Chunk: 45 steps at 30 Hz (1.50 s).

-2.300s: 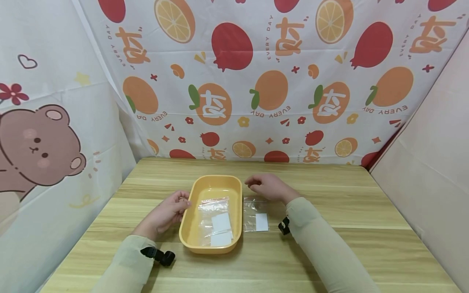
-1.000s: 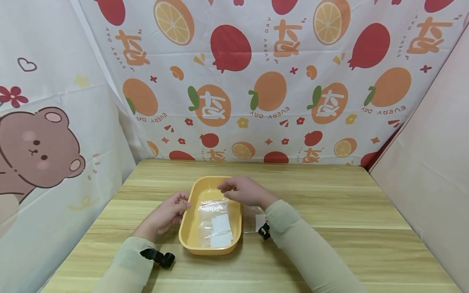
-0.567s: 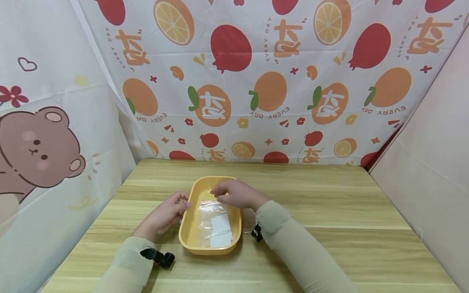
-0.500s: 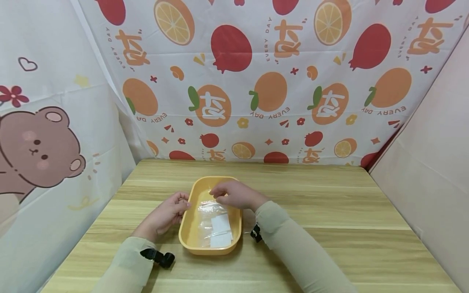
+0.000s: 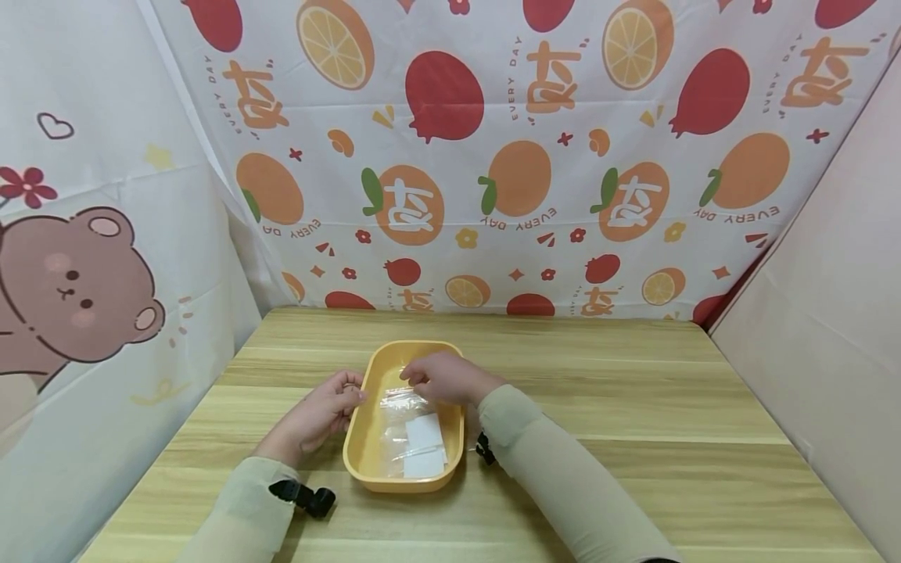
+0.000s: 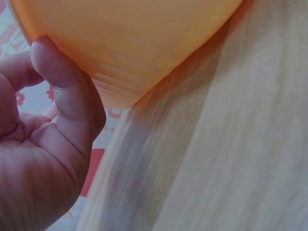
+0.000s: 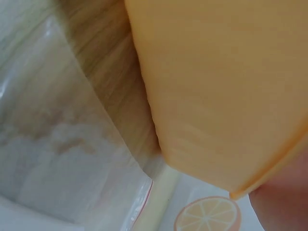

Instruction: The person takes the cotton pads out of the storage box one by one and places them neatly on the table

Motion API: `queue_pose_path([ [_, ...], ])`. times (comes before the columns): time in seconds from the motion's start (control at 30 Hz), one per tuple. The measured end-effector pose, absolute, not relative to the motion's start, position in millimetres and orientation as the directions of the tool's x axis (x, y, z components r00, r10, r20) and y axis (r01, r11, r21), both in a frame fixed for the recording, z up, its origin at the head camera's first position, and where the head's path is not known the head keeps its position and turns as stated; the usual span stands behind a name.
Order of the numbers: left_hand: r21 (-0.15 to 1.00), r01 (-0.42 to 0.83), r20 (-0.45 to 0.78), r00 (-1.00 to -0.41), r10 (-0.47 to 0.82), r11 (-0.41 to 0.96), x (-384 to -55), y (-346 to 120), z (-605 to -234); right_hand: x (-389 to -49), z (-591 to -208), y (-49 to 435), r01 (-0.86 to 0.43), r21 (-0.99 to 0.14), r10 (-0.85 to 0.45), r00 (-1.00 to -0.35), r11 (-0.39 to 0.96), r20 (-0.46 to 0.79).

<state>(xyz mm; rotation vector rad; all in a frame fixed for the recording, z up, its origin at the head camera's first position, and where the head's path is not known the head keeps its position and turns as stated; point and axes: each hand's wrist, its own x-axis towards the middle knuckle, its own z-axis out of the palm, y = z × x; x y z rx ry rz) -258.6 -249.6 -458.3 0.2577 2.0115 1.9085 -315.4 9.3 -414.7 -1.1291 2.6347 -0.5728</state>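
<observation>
Two pale sleeves (image 5: pixel 242 500), cut off by the lower edge of the head view, reach in over the table (image 5: pixel 633 438), a black strap (image 5: pixel 285 489) at each wrist. The left hand (image 5: pixel 317 410) holds the left rim of the yellow tray (image 5: pixel 404 485), which stands on the table between the hands. The left wrist view shows this grip from outside, thumb and fingers bent at the rim.

In the near half of the tray lie clear bags (image 5: pixel 394 446) with white slips (image 5: pixel 424 430); they overlap, so their number cannot be told. Their zip strips (image 5: pixel 404 399) lie toward the far end. Glare blurs the edges of the film.

Another bag (image 7: pixel 62 120) lies on the table beside the tray's right wall; the right arm hides most of it from the head camera. The right wrist view shows it large but blurred, a red line along one edge.

Over the tray's far half is the right hand (image 5: pixel 446 378), fingers bent; whether they pinch anything cannot be told. Beyond the table hangs a fruit-print cloth (image 5: pixel 493 78), cut off at the top.
</observation>
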Motion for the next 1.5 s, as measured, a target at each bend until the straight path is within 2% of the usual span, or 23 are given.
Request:
queue_pose_path([
  [0.27,0.991,-0.119,-0.135,-0.920,0.367,0.067,-257.7,-247.9,-457.6,-314.7,-419.8,-1.6,-0.679,-0.358,-0.745,-0.662,0.641,-0.077],
  [0.43,0.990,-0.121,-0.138,-0.922,0.362,0.070,-258.1,-247.9,-459.5,-315.0,-424.7,-6.3,-0.730,-0.266,-0.770,-0.631,0.630,-0.091],
  [0.8,0.990,-0.122,-0.139,-0.925,0.355,0.070,-259.1,-248.9,-460.5,-311.7,-428.3,-9.7,-0.756,-0.115,-0.764,-0.630,0.644,-0.139],
  [1.07,0.989,-0.128,-0.144,-0.924,0.353,0.069,-258.3,-247.5,-459.1,-312.9,-428.3,-8.7,-0.747,-0.176,-0.766,-0.633,0.642,-0.109],
  [1.3,0.990,-0.121,-0.137,-0.921,0.365,0.067,-258.1,-248.1,-458.1,-316.4,-427.7,-6.4,-0.760,-0.241,-0.790,-0.610,0.603,-0.054],
  [1.5,0.993,-0.105,-0.117,-0.920,0.375,0.052,-259.4,-247.8,-459.9,-315.5,-422.7,-3.4,-0.720,-0.311,-0.764,-0.645,0.621,-0.031],
])
